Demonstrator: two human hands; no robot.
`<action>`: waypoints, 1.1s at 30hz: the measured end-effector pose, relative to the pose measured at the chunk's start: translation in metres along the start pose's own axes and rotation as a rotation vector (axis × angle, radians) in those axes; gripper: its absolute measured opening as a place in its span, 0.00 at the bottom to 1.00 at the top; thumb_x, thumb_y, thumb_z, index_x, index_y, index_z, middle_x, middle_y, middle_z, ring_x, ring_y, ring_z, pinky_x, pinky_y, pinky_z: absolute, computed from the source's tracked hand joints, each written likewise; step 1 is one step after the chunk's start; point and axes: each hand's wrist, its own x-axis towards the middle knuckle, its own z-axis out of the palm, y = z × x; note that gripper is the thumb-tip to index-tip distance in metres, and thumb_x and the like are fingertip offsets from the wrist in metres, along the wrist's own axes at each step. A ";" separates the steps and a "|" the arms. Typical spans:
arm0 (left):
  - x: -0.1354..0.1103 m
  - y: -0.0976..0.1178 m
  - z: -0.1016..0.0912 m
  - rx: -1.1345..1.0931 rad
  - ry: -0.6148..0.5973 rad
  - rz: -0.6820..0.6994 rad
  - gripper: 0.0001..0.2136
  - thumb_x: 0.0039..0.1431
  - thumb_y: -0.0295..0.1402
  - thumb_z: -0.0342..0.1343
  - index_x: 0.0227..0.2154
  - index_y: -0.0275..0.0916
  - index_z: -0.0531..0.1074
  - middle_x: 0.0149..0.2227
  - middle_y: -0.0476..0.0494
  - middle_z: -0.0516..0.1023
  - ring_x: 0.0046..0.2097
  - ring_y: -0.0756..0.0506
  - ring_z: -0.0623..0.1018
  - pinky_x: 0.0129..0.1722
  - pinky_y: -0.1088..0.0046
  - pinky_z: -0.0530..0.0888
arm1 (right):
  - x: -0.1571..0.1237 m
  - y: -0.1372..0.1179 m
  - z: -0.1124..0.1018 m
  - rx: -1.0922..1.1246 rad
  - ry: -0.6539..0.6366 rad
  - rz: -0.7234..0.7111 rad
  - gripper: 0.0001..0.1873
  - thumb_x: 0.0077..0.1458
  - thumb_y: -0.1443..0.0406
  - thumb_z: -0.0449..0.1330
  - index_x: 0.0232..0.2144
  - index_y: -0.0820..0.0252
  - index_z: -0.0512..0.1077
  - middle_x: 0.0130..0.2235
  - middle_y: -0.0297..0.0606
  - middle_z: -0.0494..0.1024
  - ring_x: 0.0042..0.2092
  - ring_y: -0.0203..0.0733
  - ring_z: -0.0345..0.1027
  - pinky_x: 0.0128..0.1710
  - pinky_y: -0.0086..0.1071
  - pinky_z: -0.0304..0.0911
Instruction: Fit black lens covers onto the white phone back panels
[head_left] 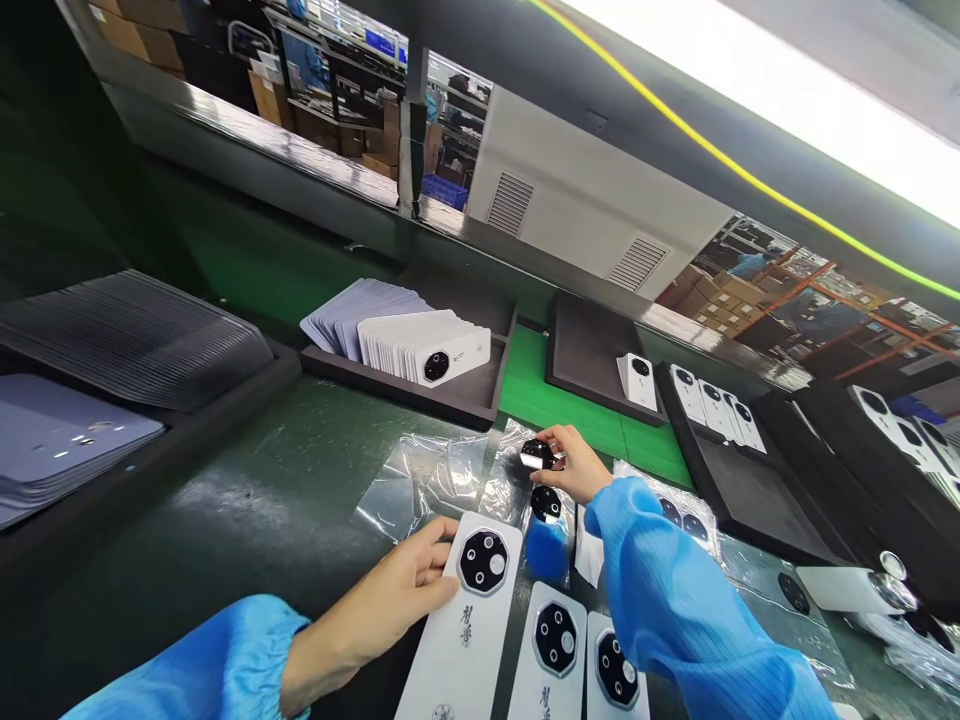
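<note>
My left hand grips the left edge of a white phone back cover with a black octagonal camera panel near its top. Just beyond it, my right hand pinches a black camera lens cover above the bench. Below that hand, another black lens cover rests by a blue pad in clear plastic. Two more white back covers lie to the right of the held one, the farther one partly behind my right sleeve.
A dark foam tray holds a fanned stack of white covers. At left are stacked grey panels. More trays with white covers stand at the right. Clear plastic bags lie mid-bench, and a white dispenser bottle lies at right.
</note>
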 end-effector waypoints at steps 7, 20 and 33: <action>0.004 0.003 0.004 0.047 -0.017 0.002 0.23 0.50 0.40 0.63 0.47 0.39 0.65 0.42 0.41 0.79 0.39 0.41 0.79 0.37 0.68 0.73 | -0.089 -0.002 -0.027 0.138 0.240 -0.032 0.21 0.44 0.61 0.64 0.43 0.53 0.70 0.38 0.35 0.69 0.32 0.39 0.65 0.37 0.37 0.69; 0.044 -0.004 0.029 0.098 -0.059 -0.029 0.24 0.48 0.40 0.61 0.47 0.39 0.65 0.40 0.41 0.80 0.37 0.43 0.80 0.36 0.69 0.73 | -0.174 0.040 0.045 0.349 0.571 0.031 0.19 0.57 0.53 0.54 0.49 0.51 0.66 0.46 0.42 0.68 0.45 0.46 0.68 0.42 0.34 0.70; 0.053 -0.006 0.030 0.066 -0.032 -0.054 0.23 0.50 0.40 0.63 0.47 0.39 0.66 0.41 0.40 0.80 0.38 0.42 0.80 0.35 0.71 0.73 | -0.160 0.060 0.056 0.223 0.578 0.021 0.17 0.56 0.56 0.55 0.48 0.48 0.67 0.41 0.39 0.66 0.33 0.42 0.62 0.36 0.38 0.66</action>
